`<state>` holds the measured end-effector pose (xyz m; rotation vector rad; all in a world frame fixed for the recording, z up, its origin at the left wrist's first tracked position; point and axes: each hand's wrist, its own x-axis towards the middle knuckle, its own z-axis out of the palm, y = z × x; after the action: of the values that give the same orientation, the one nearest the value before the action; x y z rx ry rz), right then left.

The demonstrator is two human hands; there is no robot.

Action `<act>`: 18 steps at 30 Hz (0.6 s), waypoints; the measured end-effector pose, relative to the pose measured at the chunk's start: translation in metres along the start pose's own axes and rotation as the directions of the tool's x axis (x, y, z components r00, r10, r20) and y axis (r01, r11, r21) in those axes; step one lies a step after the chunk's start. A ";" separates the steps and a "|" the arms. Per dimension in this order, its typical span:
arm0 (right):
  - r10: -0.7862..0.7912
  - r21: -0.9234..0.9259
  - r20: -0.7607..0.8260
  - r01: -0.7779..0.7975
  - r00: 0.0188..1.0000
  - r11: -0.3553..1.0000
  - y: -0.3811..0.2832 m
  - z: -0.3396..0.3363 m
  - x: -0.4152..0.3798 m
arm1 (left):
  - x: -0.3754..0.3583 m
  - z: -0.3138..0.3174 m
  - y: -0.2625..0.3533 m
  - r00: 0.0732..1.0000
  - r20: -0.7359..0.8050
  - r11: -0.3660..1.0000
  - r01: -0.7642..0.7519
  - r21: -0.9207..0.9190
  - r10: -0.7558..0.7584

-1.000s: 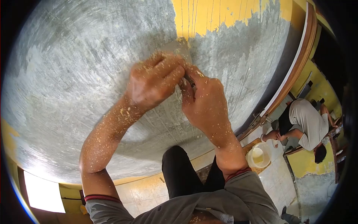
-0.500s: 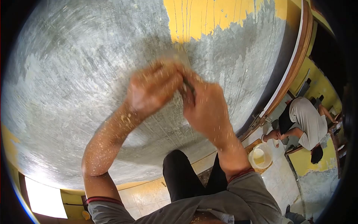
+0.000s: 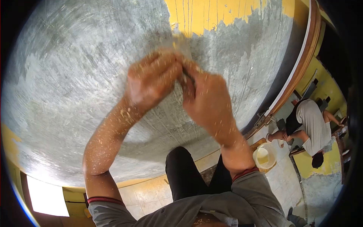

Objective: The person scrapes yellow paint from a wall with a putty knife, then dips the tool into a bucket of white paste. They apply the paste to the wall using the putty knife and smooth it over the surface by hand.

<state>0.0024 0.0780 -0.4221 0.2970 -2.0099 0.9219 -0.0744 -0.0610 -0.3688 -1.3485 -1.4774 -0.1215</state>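
Right hand (image 3: 209,100) gripping blurred flat scraper (image 3: 184,45), left hand (image 3: 152,80) clenching it too — probably steadying, adding pressure — scraper lying against grey wall (image 3: 94,72) by yellow paint (image 3: 223,12).

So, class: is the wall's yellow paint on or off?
Partly on: ragged-edged yellow paint shows near the top, while the wall below it is grey.

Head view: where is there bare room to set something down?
Bare floor shows between the left sleeve and the black trousers, and again between the right sleeve and the far wall. Crowded: where the left hand and right hand meet at the near wall, and around the bucket, near a co-worker.
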 end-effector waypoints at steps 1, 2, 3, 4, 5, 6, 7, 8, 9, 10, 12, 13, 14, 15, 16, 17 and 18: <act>-0.007 0.002 -0.002 0.007 1.000 1.000 0.003 0.004 -0.008 | -0.014 0.006 0.006 1.000 -0.005 0.999 -0.009 -0.042 0.009; 0.012 0.015 0.008 -0.013 1.000 1.000 0.005 0.008 -0.016 | -0.019 0.007 0.009 1.000 -0.012 0.996 -0.026 -0.082 0.025; 0.035 0.028 0.017 -0.036 0.999 0.999 0.006 0.010 -0.020 | -0.022 0.006 0.007 1.000 0.008 0.997 -0.029 -0.068 0.029; 0.033 0.028 0.006 -0.033 0.999 0.999 0.005 0.010 -0.013 | -0.016 0.005 0.003 0.999 0.006 0.997 -0.040 -0.067 0.041; -0.013 0.012 -0.021 0.014 1.000 1.000 0.003 0.008 -0.002 | -0.007 0.003 -0.003 0.999 -0.040 0.999 -0.035 -0.027 0.034; -0.055 -0.004 -0.038 0.055 0.998 0.998 0.000 0.006 0.005 | 0.001 -0.002 -0.005 0.996 -0.081 1.000 -0.020 0.008 0.020; -0.050 -0.001 -0.032 0.050 0.998 0.999 -0.003 0.002 0.008 | 0.007 -0.010 -0.006 0.998 0.018 0.997 0.064 0.051 -0.065; -0.032 -0.010 -0.010 0.032 0.999 0.999 -0.007 -0.003 0.012 | 0.005 -0.007 -0.006 0.997 0.023 0.996 0.068 0.052 -0.069; -0.015 -0.018 0.013 0.015 1.000 1.000 -0.009 -0.005 0.013 | 0.002 -0.002 -0.006 0.999 -0.023 0.999 0.042 0.032 -0.041; -0.012 -0.013 0.019 0.013 1.000 1.000 -0.006 -0.002 0.005 | -0.002 0.003 -0.005 0.998 -0.069 1.000 0.016 0.012 -0.015; 0.016 0.010 0.010 -0.016 1.000 1.000 0.002 0.006 -0.014 | -0.013 0.004 0.002 0.998 -0.051 0.999 -0.038 -0.004 0.038; 0.013 0.009 0.003 -0.013 1.000 1.000 0.004 0.005 -0.012 | -0.016 0.005 0.003 0.999 -0.024 0.999 -0.043 -0.020 0.043; 0.015 0.028 0.010 -0.015 1.000 1.000 0.004 0.004 -0.010 | -0.018 0.006 0.003 0.999 0.006 0.998 -0.046 -0.037 0.046; 0.019 0.047 0.019 -0.020 1.000 0.999 0.004 0.003 -0.007 | -0.015 0.010 -0.002 0.997 -0.048 0.998 -0.058 -0.022 0.057; 0.024 0.048 0.022 -0.025 0.999 0.999 0.003 0.001 0.001 | -0.007 0.006 -0.003 0.997 -0.045 0.998 -0.056 -0.026 0.055; 0.002 0.042 -0.008 -0.002 1.000 0.999 0.000 -0.001 0.009 | 0.005 -0.001 -0.002 1.000 -0.013 1.000 0.000 0.006 0.000; -0.023 0.033 -0.038 0.025 0.999 0.999 -0.002 -0.002 0.013 | 0.011 -0.005 -0.001 0.998 0.015 0.998 0.054 0.041 -0.054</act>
<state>-0.0032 0.0803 -0.4098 0.3193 -1.9536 0.9406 -0.0698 -0.0572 -0.3579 -1.2797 -1.5227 -0.1147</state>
